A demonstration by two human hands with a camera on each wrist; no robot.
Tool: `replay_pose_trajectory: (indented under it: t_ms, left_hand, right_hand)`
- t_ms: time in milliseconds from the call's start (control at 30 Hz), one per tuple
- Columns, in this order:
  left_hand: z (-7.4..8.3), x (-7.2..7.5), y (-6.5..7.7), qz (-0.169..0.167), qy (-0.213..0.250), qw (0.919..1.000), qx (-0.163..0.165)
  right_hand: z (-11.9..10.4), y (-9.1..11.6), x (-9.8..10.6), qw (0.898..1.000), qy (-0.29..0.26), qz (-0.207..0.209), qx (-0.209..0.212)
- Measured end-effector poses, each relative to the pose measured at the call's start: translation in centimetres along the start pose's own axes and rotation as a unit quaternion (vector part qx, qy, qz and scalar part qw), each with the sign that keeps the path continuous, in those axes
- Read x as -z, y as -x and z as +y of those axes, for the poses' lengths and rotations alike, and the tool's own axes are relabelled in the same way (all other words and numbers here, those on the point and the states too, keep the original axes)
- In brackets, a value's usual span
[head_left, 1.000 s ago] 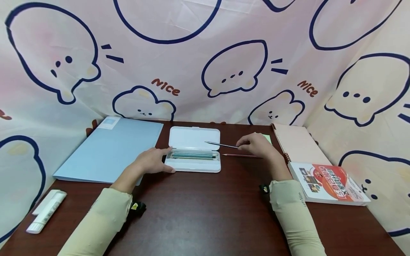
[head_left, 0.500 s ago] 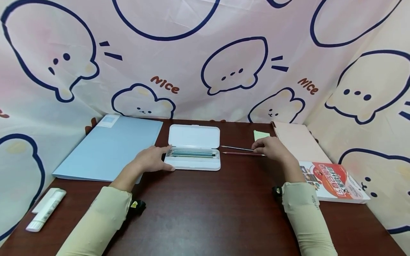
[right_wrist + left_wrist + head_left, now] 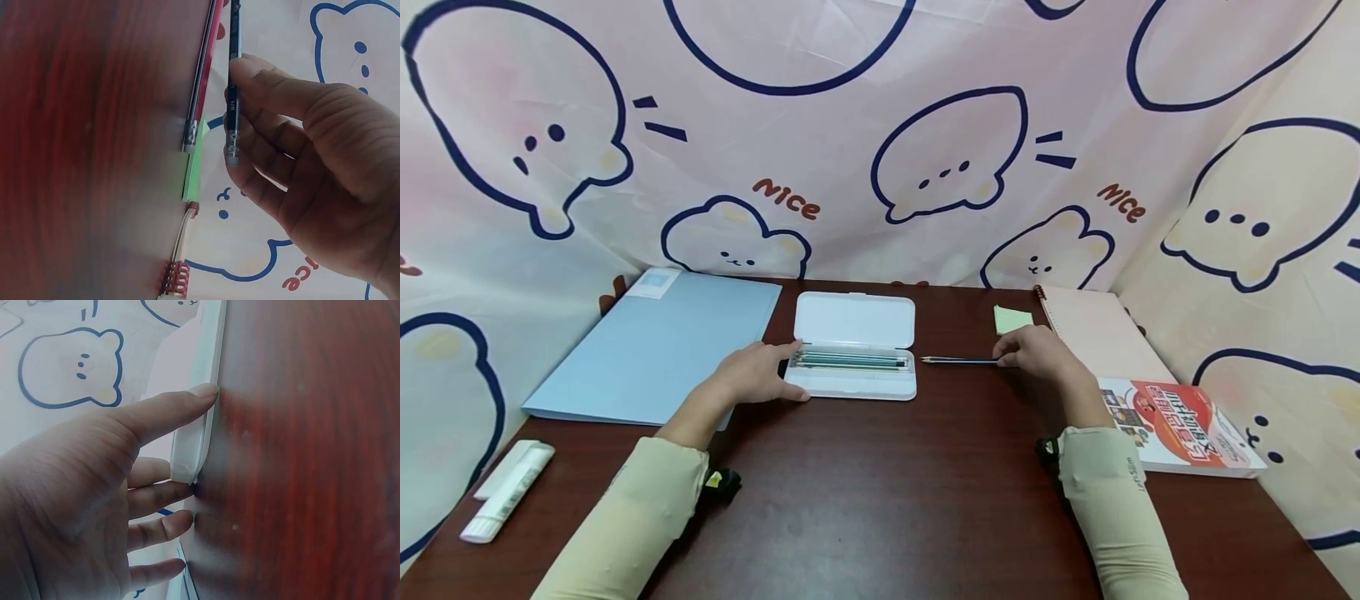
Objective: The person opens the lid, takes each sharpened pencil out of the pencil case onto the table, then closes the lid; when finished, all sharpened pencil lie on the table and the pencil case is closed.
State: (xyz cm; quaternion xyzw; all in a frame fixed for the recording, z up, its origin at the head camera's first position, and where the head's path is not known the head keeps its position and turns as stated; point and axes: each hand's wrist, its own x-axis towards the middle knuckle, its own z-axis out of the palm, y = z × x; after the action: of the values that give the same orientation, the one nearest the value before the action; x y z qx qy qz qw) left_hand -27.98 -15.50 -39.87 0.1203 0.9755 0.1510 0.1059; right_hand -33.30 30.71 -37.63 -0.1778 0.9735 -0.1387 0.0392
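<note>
A white pencil case (image 3: pixel 854 321) lies with its lid raised, and several teal pencils (image 3: pixel 850 361) fill its tray. My left hand (image 3: pixel 751 375) grips the case's left end, with the thumb (image 3: pixel 204 392) along its front edge. To the right of the case, my right hand (image 3: pixel 1037 350) pinches a dark pencil (image 3: pixel 233 106) near its eraser end, point towards the case. A red pencil (image 3: pixel 205 75) lies on the table beside it in the right wrist view; from the head view the dark pencil mostly hides it.
A blue folder (image 3: pixel 662 350) lies left of the case. Green sticky notes (image 3: pixel 1012 319), a spiral notebook (image 3: pixel 1105 329) and a red-and-white book (image 3: pixel 1187 425) are to the right. White tube-like items (image 3: pixel 508 492) sit at the left on the dark table (image 3: pixel 880 500).
The right hand carried the dark pencil rightward and down, then slightly towards me, bringing it in line with the red pencil. The left hand stayed on the case.
</note>
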Motion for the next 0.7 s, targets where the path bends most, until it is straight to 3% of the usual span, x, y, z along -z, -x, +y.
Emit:
replay_pose_trajectory:
  t_ms: [267, 567, 700]
  left_hand:
    - [0.0, -0.1, 0.0, 0.001, -0.003, 1.0000, -0.001]
    - [-0.1, -0.1, 0.2, 0.008, -0.005, 0.9998, -0.018]
    - [-0.1, 0.0, 0.2, 0.008, -0.004, 0.9999, -0.013]
  right_hand:
    - [-0.6, -0.2, -0.4, 1.000, 0.021, -0.004, -0.006]
    - [-2.3, -0.1, -0.8, 0.995, -0.026, -0.092, 0.020]
    - [-2.9, -0.3, -1.0, 0.997, -0.003, -0.076, 0.029]
